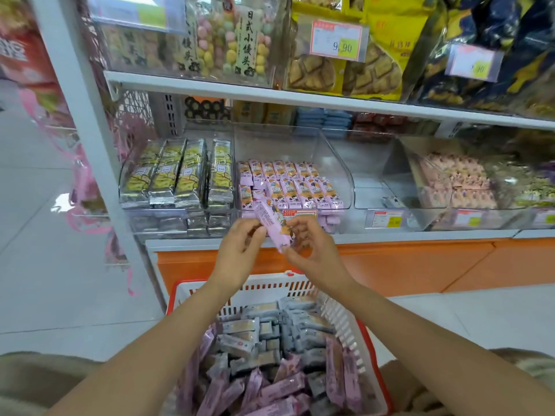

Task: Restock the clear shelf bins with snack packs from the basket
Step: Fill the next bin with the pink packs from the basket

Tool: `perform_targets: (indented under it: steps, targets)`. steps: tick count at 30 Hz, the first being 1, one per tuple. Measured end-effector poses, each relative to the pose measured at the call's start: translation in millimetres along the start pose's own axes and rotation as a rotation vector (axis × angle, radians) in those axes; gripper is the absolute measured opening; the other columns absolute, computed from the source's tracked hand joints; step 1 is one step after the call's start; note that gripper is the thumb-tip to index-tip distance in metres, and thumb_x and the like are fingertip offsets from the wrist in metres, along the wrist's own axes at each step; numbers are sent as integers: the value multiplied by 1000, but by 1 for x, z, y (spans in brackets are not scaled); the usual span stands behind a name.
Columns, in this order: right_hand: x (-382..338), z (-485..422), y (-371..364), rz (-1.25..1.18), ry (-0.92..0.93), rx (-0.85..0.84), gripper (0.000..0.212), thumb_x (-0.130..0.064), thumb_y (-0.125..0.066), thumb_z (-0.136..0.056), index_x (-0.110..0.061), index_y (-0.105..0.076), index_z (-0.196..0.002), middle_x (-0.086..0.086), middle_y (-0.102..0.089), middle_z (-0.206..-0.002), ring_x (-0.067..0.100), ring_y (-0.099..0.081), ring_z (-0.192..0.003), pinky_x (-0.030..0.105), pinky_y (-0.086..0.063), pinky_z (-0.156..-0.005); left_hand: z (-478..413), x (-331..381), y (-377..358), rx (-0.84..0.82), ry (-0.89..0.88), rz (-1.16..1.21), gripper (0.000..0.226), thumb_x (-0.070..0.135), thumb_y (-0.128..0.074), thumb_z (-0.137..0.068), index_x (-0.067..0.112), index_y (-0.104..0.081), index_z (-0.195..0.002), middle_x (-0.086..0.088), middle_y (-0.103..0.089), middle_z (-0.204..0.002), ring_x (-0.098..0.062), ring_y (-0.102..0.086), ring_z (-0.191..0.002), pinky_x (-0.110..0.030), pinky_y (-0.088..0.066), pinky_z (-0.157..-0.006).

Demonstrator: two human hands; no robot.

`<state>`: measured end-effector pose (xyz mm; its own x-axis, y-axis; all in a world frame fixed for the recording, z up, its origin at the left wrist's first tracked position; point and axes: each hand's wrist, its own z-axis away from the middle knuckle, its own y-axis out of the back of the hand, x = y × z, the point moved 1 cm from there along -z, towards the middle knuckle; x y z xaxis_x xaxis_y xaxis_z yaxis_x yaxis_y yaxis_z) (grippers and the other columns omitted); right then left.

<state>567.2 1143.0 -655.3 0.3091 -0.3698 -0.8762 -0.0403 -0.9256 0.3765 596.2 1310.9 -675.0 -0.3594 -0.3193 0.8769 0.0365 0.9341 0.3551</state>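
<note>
pack in hand: a lilac snack pack (271, 223) hangs just in front of the lilac-pack bin (338, 175), across its front lip, tilted with its upper end toward the bin's left corner.
left hand: our left hand (240, 247) pinches the pack's upper half, fingers (256, 232) curled and clamped on the wrapper.
right hand: our right hand (312, 250) takes the lower end, thumb beneath, fingers closed on it.
step in hand: we judge that this pack is about to go into the bin.
doing it well: we should turn the pack to match the rows in the bin, let one hand go, then lift it over the lip and slot it in at the front left, where the packs look loose.
edges: the bin's front lip carries a price tag (300, 214); the white shelf board (270, 96) runs above the bin; the yellow-pack bin (177, 172) stands against its left wall.
open room: the back of the bin looks bare, so a raised wrist should clear; the clear bin (372, 178) to its right is nearly empty.
basket: the red and white basket (345, 319) sits below the bin, nearer us, holding grey and lilac packs.
</note>
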Motion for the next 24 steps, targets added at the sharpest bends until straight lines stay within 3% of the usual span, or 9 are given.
perform_targets:
  steps: [2, 4, 7, 9, 12, 19, 24]
  targets:
    - [-6, -11, 3, 34, 29, 47, 42, -2, -70, -85, -32, -53, -108, 0, -58, -94, 3, -51, -73, 17, -46, -69, -4, -5, 7, 115, -208, -316, 33, 24, -43, -102, 8, -64, -121, -4, -57, -114, -12, -51, -105, -19, -38, -91]
    - [-11, -26, 5, 37, 40, 93, 40, 0, -69, -84, -25, -55, -112, -2, -55, -89, 0, -50, -69, 14, -45, -66, -7, -14, 12, 112, -354, -566, 42, 22, -40, -97, 7, -57, -133, -10, -54, -130, -25, -47, -122, -36, -36, -103]
    - [-14, -54, 4, 101, 65, 147, 39, 0, -68, -84, -11, -57, -120, -16, -49, -85, -2, -49, -67, 13, -42, -63, -4, -25, 15, 12, -375, -812, 65, 17, -57, -86, 2, -41, -147, -16, -40, -150, -32, -31, -143, -45, -17, -119]
    - [-12, -73, -1, 198, 64, 163, 40, -8, -70, -84, -14, -58, -122, -14, -46, -81, 3, -45, -63, 21, -43, -62, -2, -31, 15, -35, -347, -907, 81, 15, -68, -78, 0, -34, -150, -17, -36, -154, -32, -25, -147, -47, -11, -121]
    - [-8, -95, -10, 357, 46, 150, 41, -14, -70, -83, -15, -59, -122, -12, -43, -73, 9, -42, -59, 31, -43, -61, -2, -36, 15, -51, -338, -958, 90, 15, -73, -73, 0, -31, -151, -16, -34, -156, -31, -22, -148, -47, -10, -120]
    - [3, -115, -29, 554, -16, 53, 27, -20, -71, -83, -15, -68, -109, -1, -46, -77, 15, -44, -68, 24, -32, -66, -3, -38, 16, -62, -340, -959, 91, 12, -75, -69, 0, -34, -150, -16, -36, -155, -31, -22, -149, -48, -13, -119]
    - [5, -118, -27, 553, -84, 12, 12, -17, -71, -85, -11, -72, -95, -14, -50, -65, 7, -50, -63, 18, -37, -56, -4, -40, 15, -55, -353, -929, 87, 10, -70, -72, 1, -33, -151, -15, -36, -155, -28, -18, -149, -47, -11, -121]
